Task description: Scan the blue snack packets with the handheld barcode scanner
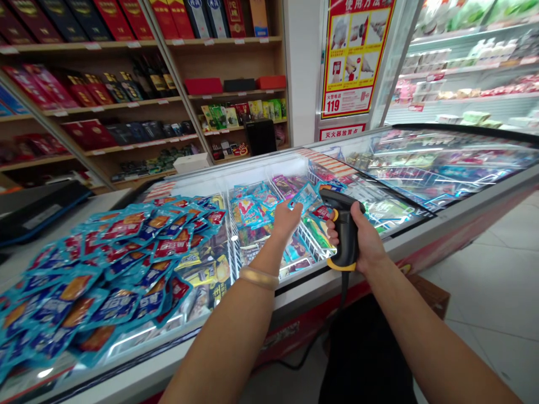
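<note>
Blue packet (304,196): held up over the open freezer chest (269,168), pinched at its near edge by the left hand (286,220). Thin film wrapper, judged light, limp, probably cold and slick; best held at a sealed edge, flat face kept clear. Barcode scanner (344,227): right hand (365,240) clenched round the grip, head pointing at the packet. Rigid plastic, corded below; handles firmly. Left of the open bay, a heap of blue-and-red packets (105,269) lies on the glass lid.
</note>
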### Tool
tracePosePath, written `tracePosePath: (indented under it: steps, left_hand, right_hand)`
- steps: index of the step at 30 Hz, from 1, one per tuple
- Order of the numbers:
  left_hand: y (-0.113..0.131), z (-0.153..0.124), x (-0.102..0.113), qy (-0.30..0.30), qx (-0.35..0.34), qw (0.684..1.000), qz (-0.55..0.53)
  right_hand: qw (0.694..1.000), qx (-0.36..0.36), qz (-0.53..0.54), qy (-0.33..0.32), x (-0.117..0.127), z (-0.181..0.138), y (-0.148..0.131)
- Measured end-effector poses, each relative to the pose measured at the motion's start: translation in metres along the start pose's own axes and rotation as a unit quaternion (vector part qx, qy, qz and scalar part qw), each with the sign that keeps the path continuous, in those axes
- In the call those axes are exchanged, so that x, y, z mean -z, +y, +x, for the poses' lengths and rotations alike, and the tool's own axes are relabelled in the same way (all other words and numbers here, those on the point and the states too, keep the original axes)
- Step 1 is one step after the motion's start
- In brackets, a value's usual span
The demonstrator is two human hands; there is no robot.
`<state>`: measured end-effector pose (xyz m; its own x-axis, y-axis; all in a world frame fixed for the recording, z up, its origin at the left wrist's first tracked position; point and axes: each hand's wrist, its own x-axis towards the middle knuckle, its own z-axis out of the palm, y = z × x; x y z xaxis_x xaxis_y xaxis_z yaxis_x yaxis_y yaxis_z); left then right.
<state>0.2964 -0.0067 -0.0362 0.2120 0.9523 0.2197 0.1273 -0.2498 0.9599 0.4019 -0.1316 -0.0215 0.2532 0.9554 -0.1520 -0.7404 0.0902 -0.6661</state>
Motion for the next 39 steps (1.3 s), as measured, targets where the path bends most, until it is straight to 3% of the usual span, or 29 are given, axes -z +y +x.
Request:
tracePosePath:
  steps: [7,15,19,24,27,29,31,34,39]
  left_hand:
    - [0.002,0.0,0.0,-0.014,0.035,0.999,0.02]
    - [0.01,-0.003,0.005,-0.02,-0.067,0.991,0.114]
    - [0.017,-0.008,0.049,0.026,-0.126,0.974,0.188]
    - [0.023,-0.016,0.15,0.089,-0.227,0.907,0.343]
    - [0.027,-0.026,0.207,0.134,-0.204,0.852,0.463]
    - [0.027,-0.036,0.233,0.151,-0.164,0.811,0.541]
    - [0.025,-0.048,0.248,0.126,-0.116,0.771,0.614]
    - [0.018,-0.061,0.254,0.051,-0.07,0.727,0.681]
    - [0.014,-0.066,0.247,0.055,-0.102,0.708,0.696]
  right_hand:
    - [1.0,-0.001,-0.005,0.001,0.002,0.001,0.001]
    - [1.0,-0.009,-0.025,0.014,-0.005,-0.003,0.001]
    - [0.999,-0.029,-0.023,0.016,-0.018,-0.006,0.014]
    - [0.996,-0.082,0.0,-0.021,-0.042,-0.008,0.043]
    - [0.993,-0.113,-0.001,-0.038,-0.059,-0.01,0.059]
    - [0.991,-0.128,-0.001,-0.048,-0.068,-0.011,0.068]
    - [0.989,-0.14,-0.003,-0.056,-0.073,-0.013,0.074]
    - [0.986,-0.155,-0.009,-0.063,-0.076,-0.014,0.078]
    - [0.988,-0.14,-0.003,-0.063,-0.072,-0.012,0.078]
